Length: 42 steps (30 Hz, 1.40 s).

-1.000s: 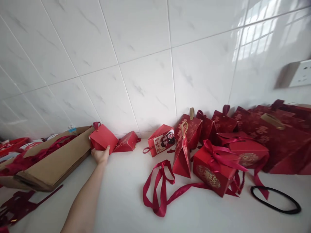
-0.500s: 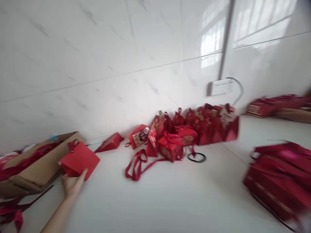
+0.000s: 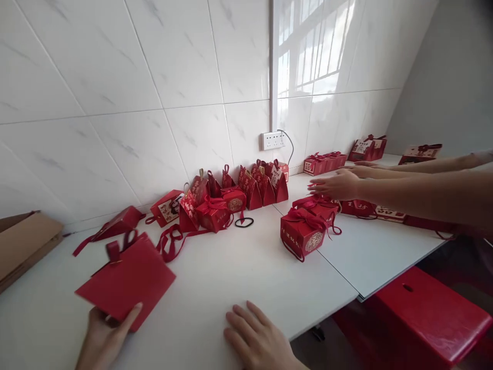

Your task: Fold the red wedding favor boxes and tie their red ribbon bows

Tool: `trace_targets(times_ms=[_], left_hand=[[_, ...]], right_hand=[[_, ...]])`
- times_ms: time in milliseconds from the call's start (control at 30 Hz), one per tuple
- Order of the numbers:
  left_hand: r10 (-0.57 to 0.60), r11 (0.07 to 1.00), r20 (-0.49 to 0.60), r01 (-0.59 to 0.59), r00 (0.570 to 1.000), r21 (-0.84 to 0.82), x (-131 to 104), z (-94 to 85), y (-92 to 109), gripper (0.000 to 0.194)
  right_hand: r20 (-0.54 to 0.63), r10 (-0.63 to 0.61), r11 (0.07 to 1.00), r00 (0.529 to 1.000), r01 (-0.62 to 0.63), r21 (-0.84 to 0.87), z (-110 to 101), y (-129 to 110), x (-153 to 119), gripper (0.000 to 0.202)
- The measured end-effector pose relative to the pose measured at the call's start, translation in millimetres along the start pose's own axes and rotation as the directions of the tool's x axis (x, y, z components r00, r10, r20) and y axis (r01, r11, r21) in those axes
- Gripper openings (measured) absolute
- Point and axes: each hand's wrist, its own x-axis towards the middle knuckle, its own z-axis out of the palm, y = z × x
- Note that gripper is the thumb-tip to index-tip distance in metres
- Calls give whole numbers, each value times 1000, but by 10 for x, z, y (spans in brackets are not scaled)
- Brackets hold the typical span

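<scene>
My left hand (image 3: 106, 334) grips a plain red gift box (image 3: 129, 280) by its lower edge, thumb on the face towards me and the other fingers behind. A dark red ribbon loop (image 3: 113, 250) stands up from the box's top. Fingers outstretched and holding nothing, my right hand (image 3: 256, 334) rests palm down by the table's front edge. Beyond it, two ribbon-tied red boxes (image 3: 304, 234) stand together. A loose red ribbon (image 3: 171, 246) lies behind the held box, near a black ring (image 3: 244, 222).
Triangular red boxes (image 3: 252, 187) crowd along the tiled wall, below a power socket (image 3: 273, 140). An open cardboard box (image 3: 29, 246) sits at the left. Another person's hands (image 3: 335, 184) reach over boxes at the right. A red stool (image 3: 431, 313) stands beside the table.
The view has swung right, bringing the other person's arms and the stool into sight. My right hand now shows on the table. The red box stays in my left hand, closer to me.
</scene>
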Motion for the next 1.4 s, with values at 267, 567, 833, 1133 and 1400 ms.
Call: trace_targets(times_ms=[267, 567, 833, 1133, 1400], left_hand=[[242, 925, 566, -13, 788, -379, -740, 735, 486, 69], [418, 893, 626, -169, 658, -418, -167, 1128, 635, 57], [479, 874, 600, -281, 641, -397, -179, 1049, 487, 57], [619, 575, 345, -107, 706, -811, -206, 823, 647, 55], [764, 540, 131, -516, 631, -665, -393, 716, 863, 12]], right_hand=[[76, 310, 891, 948, -317, 326, -455, 317, 855, 34], [-32, 441, 823, 897, -390, 413, 233, 1018, 1345, 40], [220, 225, 817, 949, -307, 488, 155, 1117, 1083, 47], [506, 181, 484, 843, -524, 701, 34, 778, 1118, 30], [-99, 69, 845, 993, -5, 535, -29, 719, 1202, 58]])
